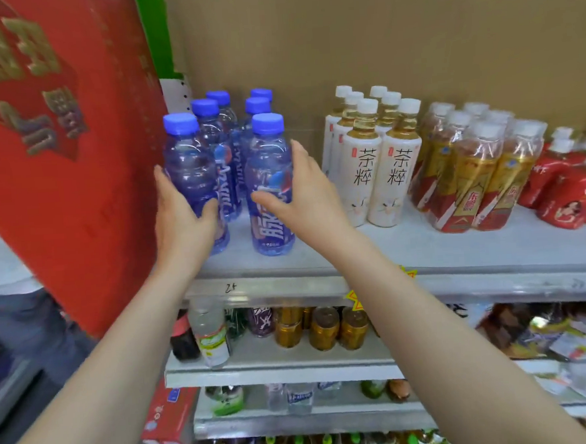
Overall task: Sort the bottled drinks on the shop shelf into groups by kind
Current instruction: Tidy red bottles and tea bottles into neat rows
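Observation:
Several blue-capped blue bottles stand in two rows at the left of the grey shelf. My left hand grips the front left blue bottle low on its body. My right hand is wrapped round the front right blue bottle, thumb across the label. To their right stand several white tea bottles in two rows, then a shrink-wrapped pack of gold and red bottles, then red bottles at the far right.
A large red carton leans against the shelf's left end, close to my left hand. Brown cardboard backs the shelf. Lower shelves hold gold cans, a clear bottle and other drinks.

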Motion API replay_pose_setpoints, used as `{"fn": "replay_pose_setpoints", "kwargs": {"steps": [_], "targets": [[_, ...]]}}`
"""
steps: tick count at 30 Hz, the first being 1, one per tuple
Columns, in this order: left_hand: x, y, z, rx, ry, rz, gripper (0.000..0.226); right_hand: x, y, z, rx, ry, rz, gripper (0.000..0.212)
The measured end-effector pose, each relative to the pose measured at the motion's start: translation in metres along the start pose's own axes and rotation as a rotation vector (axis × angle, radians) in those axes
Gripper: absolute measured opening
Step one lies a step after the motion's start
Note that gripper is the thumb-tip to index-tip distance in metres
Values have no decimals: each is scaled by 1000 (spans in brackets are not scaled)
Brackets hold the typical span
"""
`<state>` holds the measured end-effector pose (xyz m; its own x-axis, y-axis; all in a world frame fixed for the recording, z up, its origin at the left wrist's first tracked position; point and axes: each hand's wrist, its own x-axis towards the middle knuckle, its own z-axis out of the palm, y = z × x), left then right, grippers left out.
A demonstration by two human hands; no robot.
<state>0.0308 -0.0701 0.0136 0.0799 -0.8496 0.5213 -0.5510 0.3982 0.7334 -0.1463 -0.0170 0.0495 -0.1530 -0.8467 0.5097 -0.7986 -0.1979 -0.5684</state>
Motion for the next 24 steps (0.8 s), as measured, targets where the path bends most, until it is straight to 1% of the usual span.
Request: {"fn": "replay_pose_setpoints", "kwargs": {"steps": [4, 6, 15, 18, 24], "targets": [[11, -4, 5, 5, -10, 47, 75, 13, 4, 10, 1, 22, -6, 71], [13, 0, 12, 13, -13, 50, 70, 20, 4, 12, 21, 4, -18, 66], [14, 11, 20, 59, 28, 29, 72, 37, 9, 12, 35, -83, 6, 59], [15, 11, 18, 63, 0, 32, 71, 37, 8, 14, 25, -82, 19, 58], [23, 8, 12, 9, -68, 35, 71, 37, 5, 14, 3, -76, 29, 62]]}}
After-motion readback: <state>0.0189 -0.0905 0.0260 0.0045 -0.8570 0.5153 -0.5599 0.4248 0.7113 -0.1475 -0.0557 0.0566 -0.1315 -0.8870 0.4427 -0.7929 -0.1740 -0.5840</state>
